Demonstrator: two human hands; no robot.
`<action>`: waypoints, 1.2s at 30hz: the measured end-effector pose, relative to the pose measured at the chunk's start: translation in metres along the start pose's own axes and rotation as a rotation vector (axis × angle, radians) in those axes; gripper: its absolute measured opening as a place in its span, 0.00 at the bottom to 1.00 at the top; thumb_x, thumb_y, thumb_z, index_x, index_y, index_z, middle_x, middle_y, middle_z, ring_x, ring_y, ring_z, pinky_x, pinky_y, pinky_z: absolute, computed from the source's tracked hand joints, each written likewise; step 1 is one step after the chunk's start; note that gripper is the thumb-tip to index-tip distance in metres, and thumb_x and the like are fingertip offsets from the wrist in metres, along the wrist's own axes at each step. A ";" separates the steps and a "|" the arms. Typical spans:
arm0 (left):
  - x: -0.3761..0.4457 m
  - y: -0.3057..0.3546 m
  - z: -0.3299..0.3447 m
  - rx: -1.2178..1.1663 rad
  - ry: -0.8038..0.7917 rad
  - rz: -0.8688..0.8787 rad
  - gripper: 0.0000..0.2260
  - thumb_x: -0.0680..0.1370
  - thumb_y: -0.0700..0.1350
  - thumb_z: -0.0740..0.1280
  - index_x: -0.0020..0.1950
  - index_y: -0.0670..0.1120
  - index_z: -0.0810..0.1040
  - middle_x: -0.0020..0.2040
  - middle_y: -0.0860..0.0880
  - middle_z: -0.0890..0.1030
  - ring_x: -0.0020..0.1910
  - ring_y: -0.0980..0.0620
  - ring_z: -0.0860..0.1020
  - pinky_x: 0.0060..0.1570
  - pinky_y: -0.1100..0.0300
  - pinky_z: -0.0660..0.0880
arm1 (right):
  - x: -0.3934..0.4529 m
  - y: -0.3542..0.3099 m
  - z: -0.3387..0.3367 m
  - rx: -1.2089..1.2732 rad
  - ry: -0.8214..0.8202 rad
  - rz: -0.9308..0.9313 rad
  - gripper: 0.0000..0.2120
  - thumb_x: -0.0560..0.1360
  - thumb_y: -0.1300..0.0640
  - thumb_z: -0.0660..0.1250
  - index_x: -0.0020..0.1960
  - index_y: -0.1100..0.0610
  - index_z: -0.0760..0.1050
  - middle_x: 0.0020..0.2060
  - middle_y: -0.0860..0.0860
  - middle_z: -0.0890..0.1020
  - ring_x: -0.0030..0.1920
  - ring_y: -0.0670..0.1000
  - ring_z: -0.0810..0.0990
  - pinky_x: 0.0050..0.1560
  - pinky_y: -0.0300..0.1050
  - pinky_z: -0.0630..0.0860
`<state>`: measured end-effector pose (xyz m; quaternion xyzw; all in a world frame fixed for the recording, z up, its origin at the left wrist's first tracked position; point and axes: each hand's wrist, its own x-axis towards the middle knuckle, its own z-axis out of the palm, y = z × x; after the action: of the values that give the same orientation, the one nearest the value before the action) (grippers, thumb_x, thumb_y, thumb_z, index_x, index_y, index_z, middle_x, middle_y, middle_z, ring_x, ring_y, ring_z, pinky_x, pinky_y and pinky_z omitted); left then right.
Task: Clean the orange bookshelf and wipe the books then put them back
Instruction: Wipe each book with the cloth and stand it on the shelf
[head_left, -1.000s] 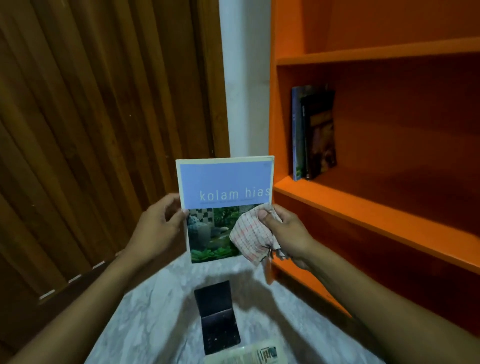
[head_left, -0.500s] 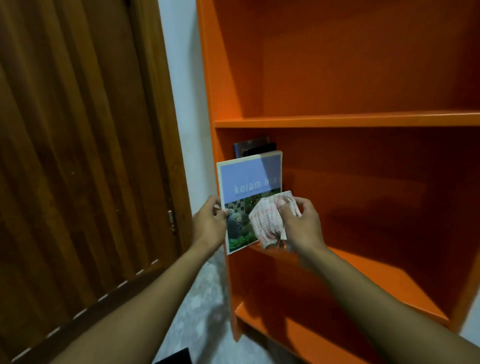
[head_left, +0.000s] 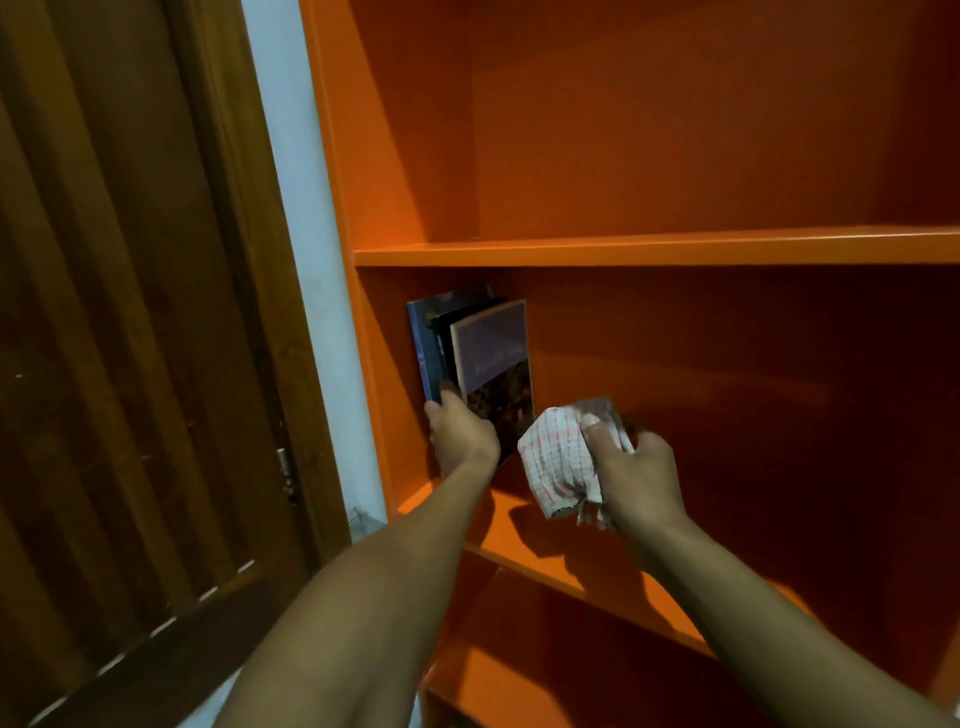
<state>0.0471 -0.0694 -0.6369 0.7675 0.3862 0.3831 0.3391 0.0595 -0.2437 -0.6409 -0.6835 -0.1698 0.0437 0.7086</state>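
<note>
My left hand (head_left: 460, 434) grips the glossy paperback (head_left: 493, 371) upright on the smooth orange bookshelf (head_left: 660, 249) against two dark books (head_left: 434, 343), while my right hand (head_left: 636, 475) bunches the crumpled checked cloth (head_left: 558, 462).

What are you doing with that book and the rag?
A person is putting a book back on the orange bookshelf. The left hand holds the purple-covered book upright on the middle shelf, next to two darker books standing by the left wall. The right hand grips a bunched checked cloth just beside it, above the shelf board. The shelf above looks bare in the part that shows.
</note>
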 end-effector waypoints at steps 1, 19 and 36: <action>0.001 -0.001 0.002 0.017 0.009 -0.007 0.13 0.78 0.32 0.62 0.62 0.40 0.71 0.63 0.40 0.71 0.58 0.40 0.74 0.58 0.51 0.73 | 0.002 0.001 0.000 0.008 0.004 0.008 0.17 0.80 0.46 0.66 0.50 0.62 0.73 0.36 0.60 0.81 0.27 0.55 0.78 0.25 0.45 0.73; -0.039 -0.124 -0.094 0.278 -0.024 0.555 0.19 0.83 0.53 0.60 0.72 0.48 0.68 0.67 0.47 0.76 0.62 0.48 0.76 0.60 0.51 0.75 | -0.068 0.010 0.048 0.219 -0.217 0.105 0.11 0.77 0.58 0.72 0.57 0.60 0.79 0.44 0.58 0.85 0.36 0.55 0.85 0.32 0.50 0.81; -0.231 -0.401 -0.148 0.467 -0.700 -0.168 0.31 0.77 0.61 0.65 0.77 0.55 0.59 0.74 0.48 0.69 0.69 0.45 0.72 0.64 0.48 0.73 | -0.171 0.106 0.154 0.056 -0.559 0.348 0.06 0.76 0.62 0.71 0.52 0.56 0.81 0.49 0.56 0.86 0.47 0.57 0.86 0.50 0.59 0.83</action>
<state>-0.3062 -0.0440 -0.9692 0.8733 0.3853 -0.0272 0.2968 -0.1290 -0.1403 -0.7749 -0.6439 -0.2369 0.3548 0.6351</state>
